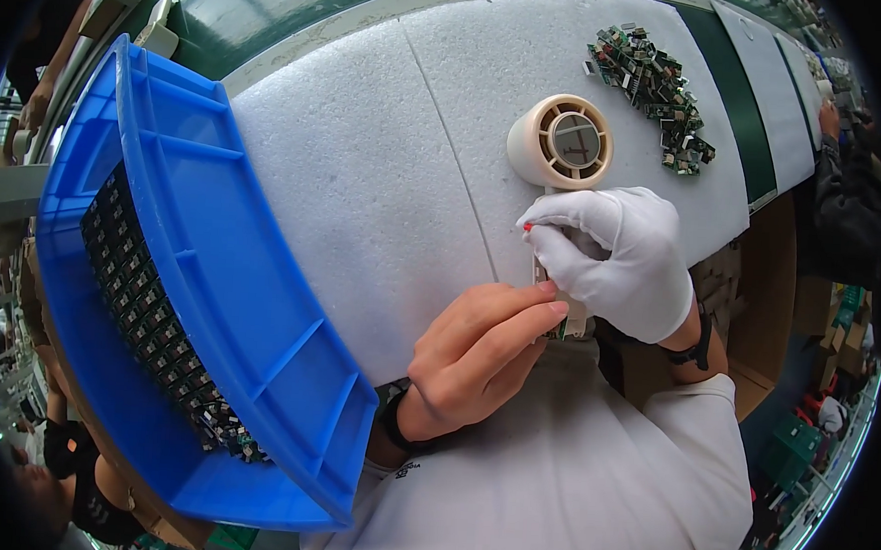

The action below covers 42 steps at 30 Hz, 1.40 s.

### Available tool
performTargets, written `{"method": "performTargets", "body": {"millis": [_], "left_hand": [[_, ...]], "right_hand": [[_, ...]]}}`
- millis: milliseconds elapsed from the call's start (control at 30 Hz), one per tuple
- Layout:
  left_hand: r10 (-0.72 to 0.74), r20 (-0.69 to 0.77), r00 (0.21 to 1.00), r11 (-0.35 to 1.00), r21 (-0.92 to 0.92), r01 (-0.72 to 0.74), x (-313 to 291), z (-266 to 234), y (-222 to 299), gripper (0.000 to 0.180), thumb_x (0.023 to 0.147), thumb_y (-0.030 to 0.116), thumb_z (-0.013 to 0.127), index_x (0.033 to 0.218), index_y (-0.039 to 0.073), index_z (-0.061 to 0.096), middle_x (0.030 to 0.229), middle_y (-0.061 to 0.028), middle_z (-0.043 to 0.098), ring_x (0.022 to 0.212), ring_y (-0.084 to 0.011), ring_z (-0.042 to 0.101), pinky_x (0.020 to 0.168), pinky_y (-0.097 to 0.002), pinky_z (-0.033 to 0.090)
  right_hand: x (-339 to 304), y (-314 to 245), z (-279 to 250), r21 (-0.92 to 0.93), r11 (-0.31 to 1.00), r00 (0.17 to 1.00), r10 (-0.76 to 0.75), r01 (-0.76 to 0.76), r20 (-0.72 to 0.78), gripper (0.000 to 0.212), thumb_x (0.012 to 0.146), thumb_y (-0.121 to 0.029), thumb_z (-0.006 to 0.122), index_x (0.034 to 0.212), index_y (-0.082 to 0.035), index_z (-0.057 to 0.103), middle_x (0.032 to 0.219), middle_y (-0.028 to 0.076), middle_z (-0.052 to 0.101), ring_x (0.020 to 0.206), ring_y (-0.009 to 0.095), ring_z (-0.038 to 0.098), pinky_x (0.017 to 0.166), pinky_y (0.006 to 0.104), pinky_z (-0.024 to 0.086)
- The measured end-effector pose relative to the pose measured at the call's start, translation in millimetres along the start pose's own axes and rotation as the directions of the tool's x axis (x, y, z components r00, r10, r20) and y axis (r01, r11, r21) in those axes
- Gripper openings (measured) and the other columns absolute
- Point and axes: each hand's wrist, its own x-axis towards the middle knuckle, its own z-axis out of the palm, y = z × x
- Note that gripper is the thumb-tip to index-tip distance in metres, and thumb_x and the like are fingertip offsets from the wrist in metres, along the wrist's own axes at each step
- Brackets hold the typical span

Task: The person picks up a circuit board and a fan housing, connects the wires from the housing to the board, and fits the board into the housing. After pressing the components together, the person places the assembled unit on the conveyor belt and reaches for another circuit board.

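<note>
My right hand (621,260), in a white glove, is closed in a pinch on a small thing with a red tip (528,227); the rest of it is hidden by the fingers. Just below, my bare left hand (481,352) has its fingers closed on a small pale piece (576,320) with a bit of green circuit board at its lower end. The right hand partly covers that piece. A cream-coloured cylinder (529,150) with a spoked round top sits directly beyond my right hand on the white foam sheet (367,162).
At the far right of the foam lies a pile of small circuit boards (654,92). A big blue bin (253,235) stands tilted on the left, with rows of circuit boards (146,289) inside. A cardboard box (763,302) is right of me. Other people work at both sides.
</note>
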Motion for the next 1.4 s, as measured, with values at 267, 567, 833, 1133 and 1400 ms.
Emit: {"method": "performTargets", "body": {"millis": [267, 567, 833, 1133, 1400], "left_hand": [[-0.052, -0.082, 0.995, 0.998, 0.017, 0.054, -3, -1, 4, 0.041, 0.075, -0.019, 0.071, 0.113, -0.005, 0.071, 0.102, -0.0183, 0.073, 0.085, -0.0249, 0.074, 0.074, -0.0307, 0.059], [-0.416, -0.144, 0.898, 0.908, -0.013, 0.418, 9, -4, 11, 0.042, 0.089, -0.008, 0.073, 0.130, -0.003, 0.067, 0.105, -0.0101, 0.063, 0.086, -0.0139, 0.067, 0.072, -0.0256, 0.053], [-0.455, -0.085, 0.887, 0.887, -0.132, 0.442, 12, -7, 11, 0.048, 0.097, -0.007, 0.060, 0.145, -0.003, 0.055, 0.114, -0.0104, 0.049, 0.092, -0.0150, 0.067, 0.074, -0.0241, 0.051], [-0.338, -0.077, 0.938, 0.941, -0.035, 0.336, 13, -7, 5, 0.044, 0.093, -0.010, 0.066, 0.135, -0.001, 0.063, 0.116, -0.0149, 0.065, 0.099, -0.0199, 0.071, 0.084, -0.0283, 0.056], [-0.345, -0.101, 0.933, 0.937, -0.093, 0.337, 13, -1, 3, 0.041, 0.085, -0.014, 0.073, 0.123, 0.000, 0.071, 0.109, -0.0158, 0.075, 0.098, -0.0218, 0.073, 0.087, -0.0305, 0.057]], "right_hand": [[0, 2, 7, -0.211, 0.961, 0.975, -0.203, 0.180, -0.089, 0.015, 0.075, 0.001, 0.076, 0.085, -0.010, 0.075, 0.065, 0.002, 0.067, 0.053, 0.016, 0.063, 0.054, 0.0289, 0.046], [-2, 6, 10, -0.289, 0.930, 0.955, -0.272, 0.228, -0.122, 0.018, 0.073, 0.001, 0.076, 0.084, -0.012, 0.075, 0.065, 0.001, 0.067, 0.052, 0.017, 0.061, 0.055, 0.0298, 0.047], [0, 14, 6, -0.182, 0.943, 0.946, -0.303, 0.280, -0.116, 0.018, 0.074, 0.004, 0.075, 0.085, -0.010, 0.074, 0.066, 0.002, 0.067, 0.052, 0.016, 0.062, 0.053, 0.0290, 0.047], [-5, 9, -3, 0.002, 0.966, 0.963, -0.256, 0.257, -0.086, 0.017, 0.073, 0.005, 0.076, 0.084, -0.008, 0.073, 0.067, 0.004, 0.069, 0.051, 0.016, 0.063, 0.051, 0.0286, 0.047], [-5, 4, -11, -0.172, 0.929, 0.939, -0.340, 0.329, -0.041, 0.017, 0.068, 0.001, 0.078, 0.081, -0.011, 0.073, 0.064, 0.002, 0.065, 0.052, 0.020, 0.062, 0.054, 0.0301, 0.048]]}}
